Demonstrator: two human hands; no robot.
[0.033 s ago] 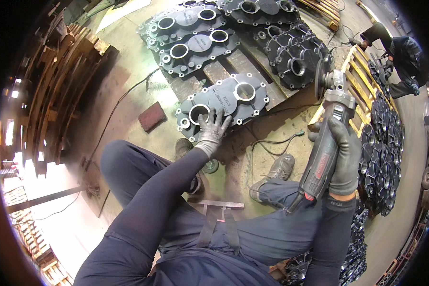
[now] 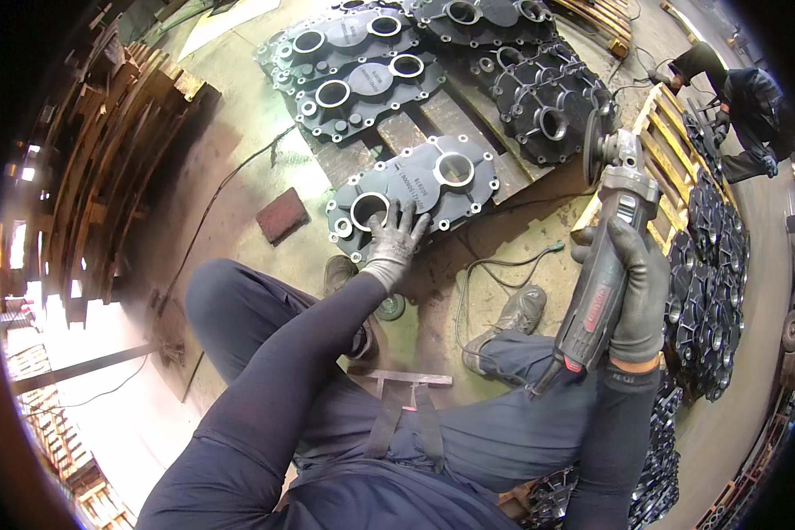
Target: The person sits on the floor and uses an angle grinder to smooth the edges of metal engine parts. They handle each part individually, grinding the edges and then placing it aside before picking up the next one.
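A dark grey metal cover casting (image 2: 420, 185) with two large round holes and bolt lugs round its rim lies on the near edge of a wooden pallet (image 2: 340, 161). My left hand (image 2: 395, 234), in a grey glove, rests on its near left part. The fingers are spread, with the thumb side at the rim of the left hole. In my right hand (image 2: 638, 291), also gloved, is an angle grinder (image 2: 599, 287), held upright by its body. Its disc (image 2: 594, 146) points up and stays apart from the casting.
More castings (image 2: 367, 84) cover the pallet behind, with a darker stack (image 2: 552, 106) to the right. A reddish-brown block (image 2: 283, 216) and a green cable (image 2: 508, 274) lie on the floor. Wooden pallets (image 2: 132, 177) stand left. Another person (image 2: 746, 115) bends over at far right.
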